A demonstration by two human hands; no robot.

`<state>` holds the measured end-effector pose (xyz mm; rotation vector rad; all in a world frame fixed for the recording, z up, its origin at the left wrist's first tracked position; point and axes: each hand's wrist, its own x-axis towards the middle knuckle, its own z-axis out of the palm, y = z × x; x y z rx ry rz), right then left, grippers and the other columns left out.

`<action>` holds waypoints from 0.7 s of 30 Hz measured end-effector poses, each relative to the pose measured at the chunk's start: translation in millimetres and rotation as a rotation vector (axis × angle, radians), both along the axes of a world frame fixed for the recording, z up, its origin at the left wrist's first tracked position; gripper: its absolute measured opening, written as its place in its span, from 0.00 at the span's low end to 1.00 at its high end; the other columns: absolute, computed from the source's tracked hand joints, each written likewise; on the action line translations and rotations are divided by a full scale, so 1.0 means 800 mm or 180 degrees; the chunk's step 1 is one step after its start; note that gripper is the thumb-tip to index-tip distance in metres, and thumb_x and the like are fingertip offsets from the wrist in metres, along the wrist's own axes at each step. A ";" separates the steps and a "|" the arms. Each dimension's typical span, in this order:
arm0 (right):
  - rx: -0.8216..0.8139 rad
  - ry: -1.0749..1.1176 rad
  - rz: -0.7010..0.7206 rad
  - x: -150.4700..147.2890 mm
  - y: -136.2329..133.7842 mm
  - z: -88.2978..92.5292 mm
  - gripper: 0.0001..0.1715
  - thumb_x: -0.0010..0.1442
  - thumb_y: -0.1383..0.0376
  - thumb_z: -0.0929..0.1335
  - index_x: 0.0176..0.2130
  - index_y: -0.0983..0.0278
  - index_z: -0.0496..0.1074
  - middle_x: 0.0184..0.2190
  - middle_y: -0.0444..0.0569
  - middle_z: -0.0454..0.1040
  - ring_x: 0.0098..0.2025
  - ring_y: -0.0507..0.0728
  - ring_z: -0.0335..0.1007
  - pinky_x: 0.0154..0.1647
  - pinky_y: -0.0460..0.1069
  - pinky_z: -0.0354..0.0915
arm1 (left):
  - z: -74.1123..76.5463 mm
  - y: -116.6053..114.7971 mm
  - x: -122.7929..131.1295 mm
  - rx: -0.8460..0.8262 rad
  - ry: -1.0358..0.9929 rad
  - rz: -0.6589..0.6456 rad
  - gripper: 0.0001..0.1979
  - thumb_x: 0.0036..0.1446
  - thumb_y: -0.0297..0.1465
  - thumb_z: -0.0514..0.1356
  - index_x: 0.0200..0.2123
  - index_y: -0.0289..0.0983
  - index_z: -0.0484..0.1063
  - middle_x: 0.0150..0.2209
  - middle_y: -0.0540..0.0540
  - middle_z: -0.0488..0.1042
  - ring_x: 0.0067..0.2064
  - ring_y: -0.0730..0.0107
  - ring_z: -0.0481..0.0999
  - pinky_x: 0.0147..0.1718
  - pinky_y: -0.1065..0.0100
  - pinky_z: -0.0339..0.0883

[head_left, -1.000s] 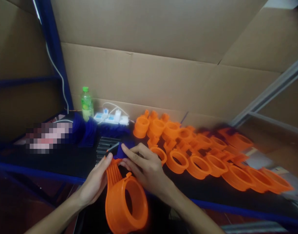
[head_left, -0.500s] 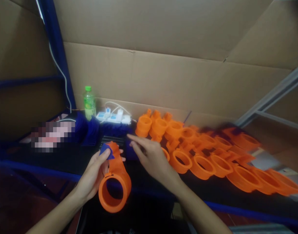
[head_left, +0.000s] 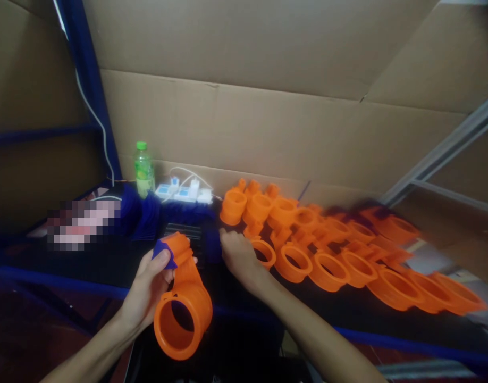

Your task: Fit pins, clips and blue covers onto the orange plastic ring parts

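Note:
My left hand (head_left: pixel 146 279) is closed round the narrow end of an orange tape dispenser (head_left: pixel 202 314), whose wide ring hangs toward me. Its thumb presses a small blue plastic piece (head_left: pixel 161 252) against that end. Over the table, my right hand (head_left: pixel 241 258) has its fingers curled in at the edge of a dark blue block (head_left: pixel 212 243). Whatever those fingertips pinch is hidden. Left of the block lie dark ridged strips (head_left: pixel 184 231), partly covered by the dispenser.
Several orange tape dispensers (head_left: pixel 294 262) stand in rows at the right. Along the back are a green-capped bottle (head_left: pixel 144 173), a white power strip (head_left: pixel 184 192) and stacked blue pieces (head_left: pixel 146 218). A cardboard wall (head_left: pixel 268 127) rises behind the black table (head_left: pixel 88 268).
My right hand has drawn slightly nearer, its extended index finger now curled at the blue block. The dispenser in my left hand has shifted a little left and tilted.

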<state>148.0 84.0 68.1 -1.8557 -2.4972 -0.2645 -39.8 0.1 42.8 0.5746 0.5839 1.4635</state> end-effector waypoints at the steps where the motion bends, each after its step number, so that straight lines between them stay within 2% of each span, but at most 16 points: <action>1: 0.0022 -0.0010 0.0003 0.001 0.000 0.000 0.17 0.63 0.77 0.61 0.51 0.70 0.69 0.36 0.57 0.76 0.42 0.62 0.76 0.40 0.52 0.68 | -0.001 0.001 0.000 -0.0015 -0.0049 -0.0060 0.14 0.57 0.39 0.66 0.41 0.36 0.76 0.23 0.48 0.73 0.30 0.62 0.79 0.34 0.62 0.75; 4: 0.0172 0.0000 -0.0062 0.002 -0.001 0.006 0.18 0.63 0.77 0.60 0.50 0.71 0.69 0.35 0.57 0.76 0.40 0.61 0.75 0.38 0.51 0.66 | 0.001 0.005 0.003 -0.0111 -0.0131 -0.0236 0.14 0.57 0.39 0.66 0.41 0.35 0.76 0.30 0.44 0.77 0.31 0.63 0.79 0.34 0.63 0.76; 8: 0.0471 0.0075 -0.0250 0.005 -0.015 0.034 0.16 0.65 0.74 0.59 0.50 0.69 0.70 0.36 0.55 0.76 0.37 0.60 0.74 0.33 0.51 0.61 | 0.007 0.006 0.007 -0.0044 0.0017 -0.0042 0.16 0.57 0.37 0.67 0.45 0.34 0.76 0.35 0.41 0.80 0.34 0.61 0.80 0.36 0.63 0.76; 11: 0.0942 0.0277 -0.0195 0.004 -0.032 0.059 0.11 0.67 0.68 0.62 0.43 0.64 0.73 0.38 0.50 0.75 0.38 0.58 0.73 0.31 0.50 0.58 | 0.007 0.006 0.008 0.0018 0.0083 0.0137 0.16 0.55 0.37 0.69 0.44 0.35 0.77 0.36 0.42 0.79 0.37 0.60 0.81 0.38 0.61 0.77; 15: 0.1622 0.0768 0.0333 -0.002 -0.058 0.074 0.06 0.64 0.67 0.66 0.38 0.64 0.74 0.39 0.48 0.75 0.41 0.56 0.71 0.32 0.48 0.59 | 0.004 0.008 0.009 0.0149 0.0183 0.0245 0.12 0.53 0.34 0.70 0.40 0.35 0.77 0.35 0.44 0.78 0.36 0.64 0.80 0.40 0.63 0.76; 18: 0.1511 0.1116 0.1000 -0.005 -0.076 0.074 0.08 0.66 0.67 0.65 0.39 0.64 0.75 0.38 0.48 0.75 0.41 0.54 0.70 0.36 0.48 0.63 | 0.001 0.010 0.009 0.0223 0.0241 0.0285 0.09 0.54 0.32 0.70 0.37 0.36 0.77 0.33 0.48 0.77 0.32 0.70 0.78 0.41 0.65 0.75; 21: 0.1297 0.1484 0.1552 -0.001 -0.087 0.074 0.08 0.67 0.67 0.65 0.39 0.64 0.75 0.36 0.48 0.76 0.41 0.55 0.70 0.39 0.49 0.66 | 0.001 0.012 0.009 0.0173 0.0270 0.0339 0.11 0.54 0.33 0.70 0.41 0.37 0.77 0.35 0.47 0.77 0.35 0.67 0.79 0.41 0.65 0.74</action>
